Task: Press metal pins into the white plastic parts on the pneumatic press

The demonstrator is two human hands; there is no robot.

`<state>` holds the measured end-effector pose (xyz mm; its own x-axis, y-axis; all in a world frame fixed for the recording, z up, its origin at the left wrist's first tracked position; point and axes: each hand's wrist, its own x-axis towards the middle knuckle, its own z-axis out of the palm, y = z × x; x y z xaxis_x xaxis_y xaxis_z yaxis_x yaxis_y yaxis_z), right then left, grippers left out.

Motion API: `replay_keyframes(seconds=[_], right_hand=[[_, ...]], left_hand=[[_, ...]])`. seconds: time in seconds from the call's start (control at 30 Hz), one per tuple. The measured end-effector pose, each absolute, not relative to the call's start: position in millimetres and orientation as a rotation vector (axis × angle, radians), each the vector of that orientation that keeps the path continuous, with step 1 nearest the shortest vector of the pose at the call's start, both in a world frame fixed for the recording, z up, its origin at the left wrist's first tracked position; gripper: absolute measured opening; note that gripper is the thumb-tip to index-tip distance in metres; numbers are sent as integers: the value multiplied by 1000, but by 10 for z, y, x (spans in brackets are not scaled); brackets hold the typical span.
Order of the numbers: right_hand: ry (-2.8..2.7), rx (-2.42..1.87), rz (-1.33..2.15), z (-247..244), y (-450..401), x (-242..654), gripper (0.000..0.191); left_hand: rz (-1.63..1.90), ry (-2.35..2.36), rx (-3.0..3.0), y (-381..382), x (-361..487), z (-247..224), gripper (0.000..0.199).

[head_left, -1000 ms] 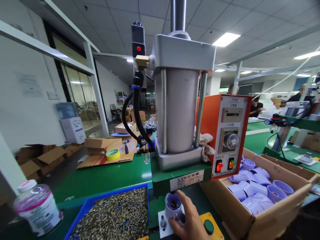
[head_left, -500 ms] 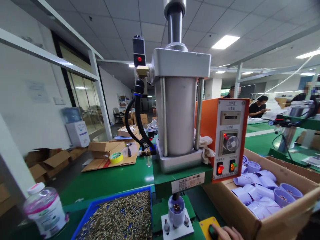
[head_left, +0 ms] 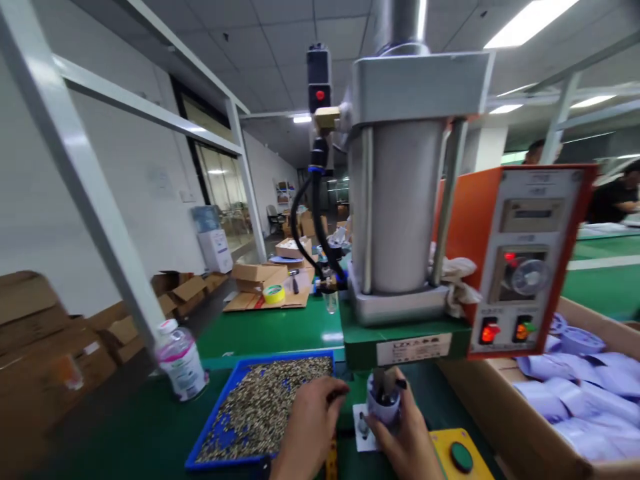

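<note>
Below the press head, my right hand point(head_left: 411, 437) is wrapped around a lavender plastic cylinder point(head_left: 384, 408), at the white fixture plate point(head_left: 364, 443). Dark shapes show inside its top, too blurred to name. My left hand point(head_left: 316, 410) is closed, thumb and fingers together, just left of the cylinder. What lies in those fingers, if anything, I cannot make out. Under and beside that hand is a blue tray point(head_left: 215, 427) of small brass-coloured metal parts point(head_left: 265, 407).
The grey press point(head_left: 405, 213) stands ahead, with an orange control box point(head_left: 530, 260). A yellow box with a green button point(head_left: 461, 457) is at the right. A carton point(head_left: 500, 407) holds lavender cylinders. A bottle point(head_left: 181, 360) stands left, near yellow tape point(head_left: 273, 294).
My right hand has left the green button and now grips the cylinder at the fixture. My left hand has come into view beside it. The camera view has shifted left.
</note>
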<state>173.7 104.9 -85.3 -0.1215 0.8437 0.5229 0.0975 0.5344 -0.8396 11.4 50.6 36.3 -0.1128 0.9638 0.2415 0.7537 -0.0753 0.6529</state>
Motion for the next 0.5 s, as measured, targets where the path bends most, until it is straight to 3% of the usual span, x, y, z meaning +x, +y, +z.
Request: replay_keyframes(seconds=[0.3, 0.5], right_hand=[[-1480, -897, 710, -827, 1148, 1590, 72], [-1512, -871, 782, -777, 1158, 1597, 76]], left_hand=[[890, 1878, 1801, 727, 338, 794, 18], [390, 1895, 2321, 901, 541, 811, 20]])
